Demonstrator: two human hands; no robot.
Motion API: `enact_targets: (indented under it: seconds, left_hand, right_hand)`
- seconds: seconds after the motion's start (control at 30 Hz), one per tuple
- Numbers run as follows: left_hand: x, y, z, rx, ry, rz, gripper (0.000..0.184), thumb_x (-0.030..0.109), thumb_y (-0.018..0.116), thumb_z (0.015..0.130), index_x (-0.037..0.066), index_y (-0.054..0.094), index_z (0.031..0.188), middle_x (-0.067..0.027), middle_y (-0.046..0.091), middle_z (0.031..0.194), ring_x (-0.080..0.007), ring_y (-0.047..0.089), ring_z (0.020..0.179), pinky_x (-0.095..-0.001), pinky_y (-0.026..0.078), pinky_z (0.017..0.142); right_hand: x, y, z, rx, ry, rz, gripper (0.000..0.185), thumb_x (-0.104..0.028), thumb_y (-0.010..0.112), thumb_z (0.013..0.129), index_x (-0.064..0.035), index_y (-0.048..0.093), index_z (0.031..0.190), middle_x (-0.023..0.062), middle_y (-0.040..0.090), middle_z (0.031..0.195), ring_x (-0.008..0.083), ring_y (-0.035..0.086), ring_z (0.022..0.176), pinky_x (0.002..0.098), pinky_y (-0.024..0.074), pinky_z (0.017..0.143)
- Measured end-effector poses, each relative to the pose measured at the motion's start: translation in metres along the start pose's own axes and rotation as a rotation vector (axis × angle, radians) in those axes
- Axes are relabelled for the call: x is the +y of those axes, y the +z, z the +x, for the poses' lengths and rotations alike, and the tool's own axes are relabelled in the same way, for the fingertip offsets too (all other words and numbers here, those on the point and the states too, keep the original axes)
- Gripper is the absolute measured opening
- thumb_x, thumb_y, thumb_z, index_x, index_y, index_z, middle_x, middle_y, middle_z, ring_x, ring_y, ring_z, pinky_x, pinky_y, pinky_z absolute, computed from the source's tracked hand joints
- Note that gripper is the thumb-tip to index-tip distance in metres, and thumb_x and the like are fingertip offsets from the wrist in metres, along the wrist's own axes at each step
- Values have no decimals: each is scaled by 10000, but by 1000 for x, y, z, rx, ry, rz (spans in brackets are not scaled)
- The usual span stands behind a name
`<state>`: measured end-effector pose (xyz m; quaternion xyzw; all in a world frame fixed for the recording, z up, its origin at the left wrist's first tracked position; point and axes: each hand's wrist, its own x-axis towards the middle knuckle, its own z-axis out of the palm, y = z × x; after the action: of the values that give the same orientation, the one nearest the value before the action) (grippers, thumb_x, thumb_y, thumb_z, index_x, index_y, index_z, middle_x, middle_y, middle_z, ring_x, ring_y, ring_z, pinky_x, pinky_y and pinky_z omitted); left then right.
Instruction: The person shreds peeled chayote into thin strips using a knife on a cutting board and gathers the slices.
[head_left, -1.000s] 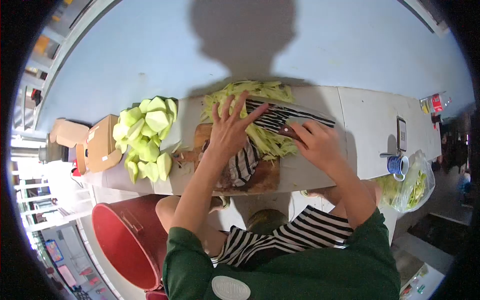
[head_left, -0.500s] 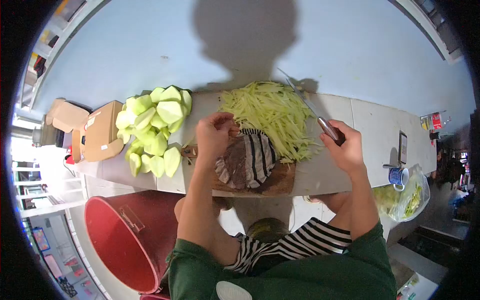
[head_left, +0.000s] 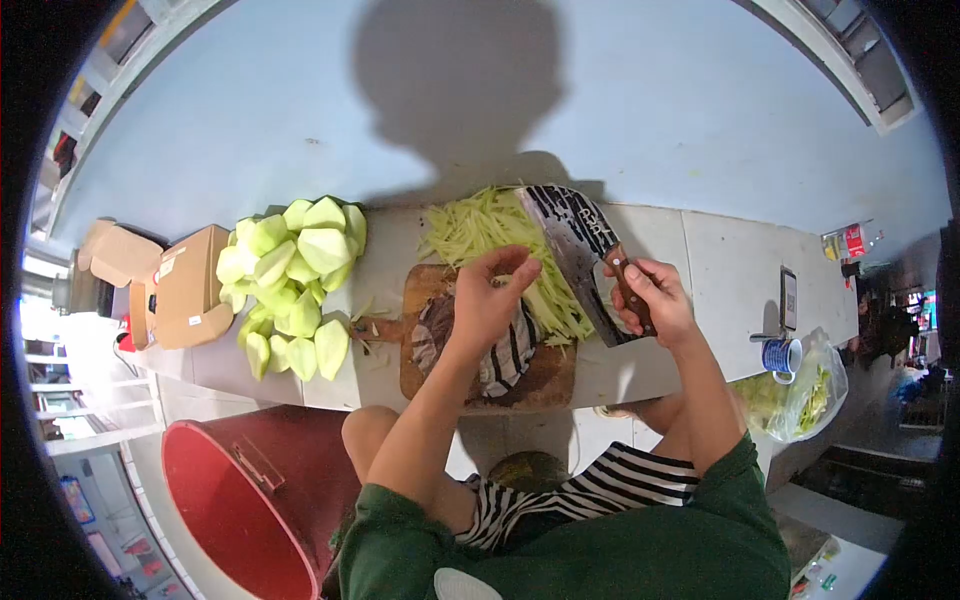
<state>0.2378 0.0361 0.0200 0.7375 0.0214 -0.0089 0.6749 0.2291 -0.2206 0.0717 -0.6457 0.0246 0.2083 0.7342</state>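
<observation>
My right hand (head_left: 655, 295) is wrapped round the wooden handle of a cleaver (head_left: 568, 235), its wide blade, dark with a wavy pattern, raised and facing me. Left of the blade is my left hand (head_left: 497, 300), fingers curled and tips close to the thumb; anything between them is too small to make out. Beneath it, a folded striped cloth (head_left: 505, 362) lies on a wooden cutting board (head_left: 555, 385). Pale green shreds (head_left: 470, 220) are heaped behind the board, partly hidden by blade and hand.
Peeled green fruit pieces (head_left: 300, 265) are piled at left, beside an open cardboard box (head_left: 190, 290). A red bin (head_left: 255, 490) stands below. On the right are a phone (head_left: 789, 298), a blue mug (head_left: 778, 356), a plastic bag of shreds (head_left: 815, 390) and a bottle (head_left: 850, 241).
The cleaver has turned from edge-on to showing its broad face and moved left. My left hand has moved right, towards the blade. The view has shifted slightly.
</observation>
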Motion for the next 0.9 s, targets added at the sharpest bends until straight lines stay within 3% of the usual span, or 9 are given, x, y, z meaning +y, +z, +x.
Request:
enact_targets:
  seconds: [0.3,0.43,0.53,0.6,0.73,0.8,0.83,0.87,0.9]
  left_hand:
    - [-12,1,9,2,-188,-235,187,170,715,934,-2,713,1007,-24,713,921,-82,640,869,-263,499,721]
    - [-23,-4,16,25,-212,-337,235,129,705,910,-34,724,1077,-90,746,956,-157,681,898,-309,524,851]
    - [-26,-4,19,98,-52,-90,234,87,678,893,-42,712,1085,-93,744,954,-172,696,930,-318,530,871]
    - [-26,-2,18,203,138,253,245,56,694,868,-59,698,1084,-105,740,949,-198,709,964,-332,544,870]
    - [-16,-14,19,193,98,298,222,16,693,864,-59,696,1073,-122,746,914,-222,731,864,-354,569,781]
    - [3,-14,16,152,-202,72,194,-16,692,861,-54,697,1051,-134,745,856,-236,734,736,-370,572,673]
    - [4,-11,15,174,-165,119,137,33,704,882,-26,711,1006,-153,727,772,-254,699,588,-382,558,602]
    - [-2,-10,14,166,-166,120,137,33,704,882,-26,711,1006,-153,727,772,-254,699,588,-382,558,602]
    - [-9,-11,13,89,0,342,198,47,713,868,-6,702,1058,-169,725,826,-271,710,662,-387,568,629]
  right_hand:
    - [-2,3,-3,-102,4,-49,294,-270,587,1048,14,648,1094,54,620,735,79,509,499,243,376,416]
    - [0,0,-1,-89,12,-49,291,-268,598,1043,16,644,1086,54,621,736,77,507,499,244,373,416]
    - [4,-1,1,-70,-29,-45,287,-267,608,1040,17,648,1043,40,609,716,75,502,496,246,369,419]
    - [8,-4,2,-14,-59,-167,263,-250,625,1031,9,653,993,13,593,697,68,495,505,242,365,425]
    - [6,-3,-1,51,-66,-297,255,-194,636,1022,29,647,1147,32,628,760,63,520,552,224,396,459]
    - [5,-7,0,50,-58,-365,244,-189,647,1016,18,652,1145,15,620,756,54,521,574,218,401,480]
    - [4,-7,-1,58,-55,-362,244,-189,647,1016,18,652,1145,15,620,756,54,521,574,218,401,480]
    - [2,-6,-2,84,-48,-365,233,-183,647,1014,11,655,1142,7,619,755,51,519,578,217,402,482]
    - [1,-6,-3,109,-41,-367,221,-176,648,1012,4,659,1139,-2,617,755,48,517,582,217,403,485]
